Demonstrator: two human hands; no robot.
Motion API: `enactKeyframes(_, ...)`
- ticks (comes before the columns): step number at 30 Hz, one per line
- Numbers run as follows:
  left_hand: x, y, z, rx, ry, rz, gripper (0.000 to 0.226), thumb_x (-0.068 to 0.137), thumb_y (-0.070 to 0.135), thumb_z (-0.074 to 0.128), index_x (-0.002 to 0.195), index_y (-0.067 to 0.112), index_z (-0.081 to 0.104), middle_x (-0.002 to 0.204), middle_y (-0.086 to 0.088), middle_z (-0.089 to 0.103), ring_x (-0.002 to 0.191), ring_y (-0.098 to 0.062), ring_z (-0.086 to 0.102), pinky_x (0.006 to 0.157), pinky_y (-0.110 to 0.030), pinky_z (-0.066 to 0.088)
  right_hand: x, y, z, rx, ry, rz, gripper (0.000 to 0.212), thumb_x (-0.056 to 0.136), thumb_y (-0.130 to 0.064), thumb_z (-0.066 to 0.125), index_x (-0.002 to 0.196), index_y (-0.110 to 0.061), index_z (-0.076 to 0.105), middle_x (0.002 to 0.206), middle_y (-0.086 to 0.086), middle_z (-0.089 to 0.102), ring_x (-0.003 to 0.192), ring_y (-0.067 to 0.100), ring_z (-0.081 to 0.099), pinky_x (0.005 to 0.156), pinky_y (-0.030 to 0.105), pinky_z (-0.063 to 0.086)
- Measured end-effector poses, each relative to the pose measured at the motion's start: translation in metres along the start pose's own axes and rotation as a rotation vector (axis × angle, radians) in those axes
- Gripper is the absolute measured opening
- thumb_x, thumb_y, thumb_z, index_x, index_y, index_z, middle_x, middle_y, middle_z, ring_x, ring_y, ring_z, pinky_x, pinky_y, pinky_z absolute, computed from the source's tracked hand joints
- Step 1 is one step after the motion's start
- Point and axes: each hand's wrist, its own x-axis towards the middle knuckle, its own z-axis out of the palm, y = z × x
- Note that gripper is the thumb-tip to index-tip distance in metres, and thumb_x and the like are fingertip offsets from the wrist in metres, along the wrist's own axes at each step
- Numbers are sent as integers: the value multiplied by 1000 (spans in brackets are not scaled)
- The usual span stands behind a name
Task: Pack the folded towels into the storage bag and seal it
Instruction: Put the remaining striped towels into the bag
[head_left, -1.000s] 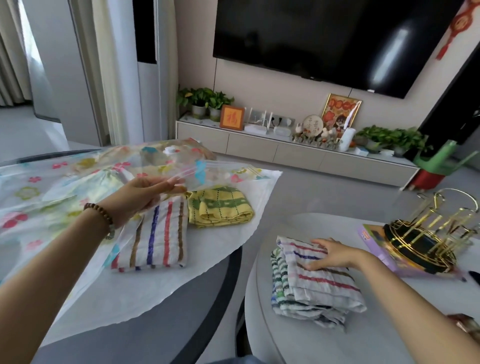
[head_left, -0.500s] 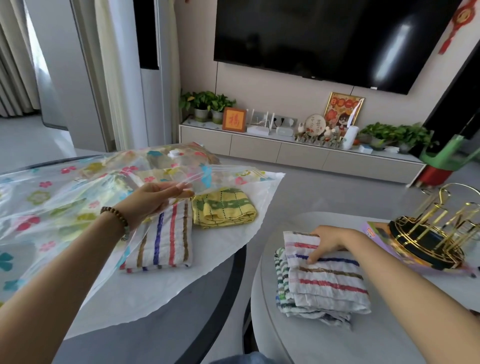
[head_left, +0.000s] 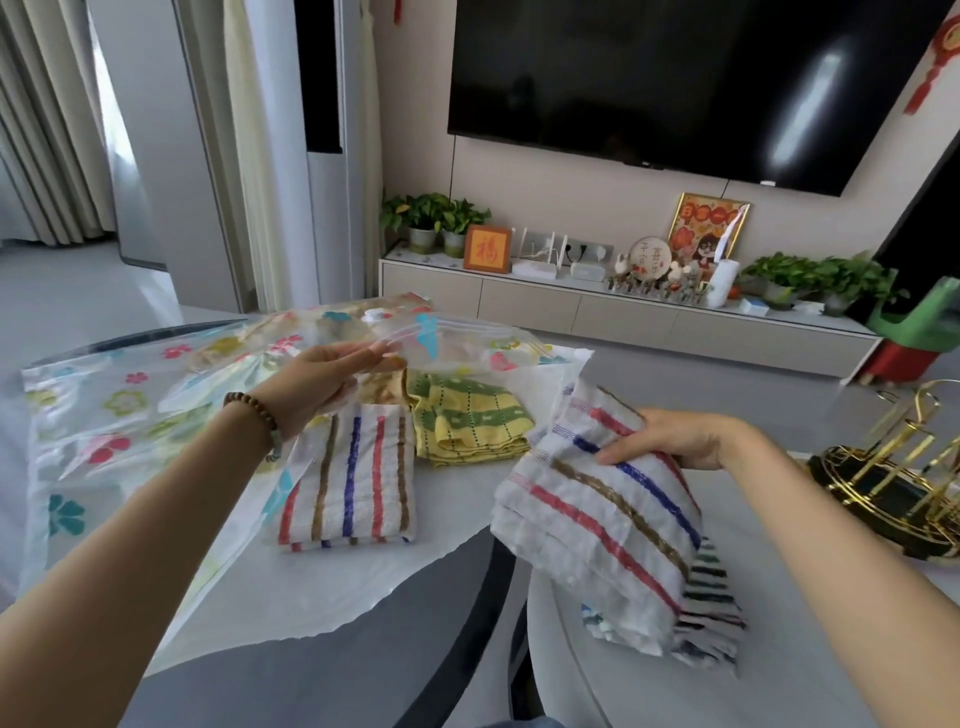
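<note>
A clear storage bag printed with flowers lies on the left table. My left hand pinches its upper lip and holds the mouth raised. Inside the open mouth lie a white towel with coloured stripes and a yellow-green folded towel. My right hand grips a second folded striped white towel, lifted off the right table and tilted toward the bag. A green-striped folded towel lies beneath it on the right table.
Two round tables meet at a narrow gap in front of me. A gold rack on a black base stands at the right. Beyond are a low TV cabinet with plants and ornaments, and a wall television.
My right hand has taken hold of the top striped towel and lifted it left toward the bag. The left hand still holds the bag's lip up.
</note>
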Motion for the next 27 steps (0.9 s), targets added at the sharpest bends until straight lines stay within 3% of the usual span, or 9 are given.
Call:
enactKeyframes(6,2,23,-15,-34,42,27,29,85,41,54,107,27,67,102,13,73,58,-6,31,44,-7,33,113,-40,75,459,125,-137,57,72,-29,80,124,-19,60,114,8,71,102,25,68,85,36,55)
enactKeyframes(8,3,29,-19,-60,40,36,31,82,41,56,105,26,68,99,10,74,56,-6,31,45,-8,34,148,-47,98,738,299,-116,57,78,-32,75,130,-17,55,127,12,63,114,27,60,99,42,47)
enactKeyframes(10,2,34,-21,-72,38,40,26,84,39,55,103,26,68,93,9,75,53,-4,33,44,-9,32,170,-50,120,865,626,-157,72,82,-33,71,142,-15,37,143,11,46,129,29,47,109,43,37)
enactKeyframes(12,2,35,-23,-88,34,42,25,85,36,54,102,24,68,90,8,75,49,-2,35,44,-9,32,182,-45,142,488,990,-281,78,85,-36,66,147,-17,23,152,10,28,140,29,29,113,40,28)
enactKeyframes(13,2,35,-23,-94,35,40,25,85,36,55,102,23,69,90,7,75,47,-1,36,44,-9,33,189,-39,151,186,1037,-377,77,86,-44,61,148,-22,21,156,8,20,144,27,19,115,39,21)
enactKeyframes(15,2,31,-22,-94,37,39,25,86,34,55,102,22,69,91,6,75,48,0,37,44,-9,33,201,-28,167,-332,884,-526,73,84,-69,40,147,-43,16,160,-6,1,146,19,-8,116,41,-1)
enactKeyframes(17,2,27,-22,-81,34,46,24,87,34,54,104,23,68,93,7,75,52,-3,36,46,-10,33,216,-23,177,-601,656,-511,66,82,-78,23,142,-57,7,152,-21,-17,142,16,-25,112,44,-16)
enactKeyframes(24,-2,8,-19,15,-45,65,29,78,43,57,99,29,71,103,6,73,48,-4,29,50,-12,33,245,-35,170,-743,530,-230,61,88,-72,15,144,-53,2,158,-11,-22,144,24,-24,114,50,-17)
enactKeyframes(27,-6,-2,-14,29,-57,52,26,80,42,56,96,30,72,102,8,74,60,-17,30,62,-20,31,234,-45,168,-700,451,-229,59,91,-67,20,146,-50,4,159,-9,-19,145,24,-21,115,52,-14)
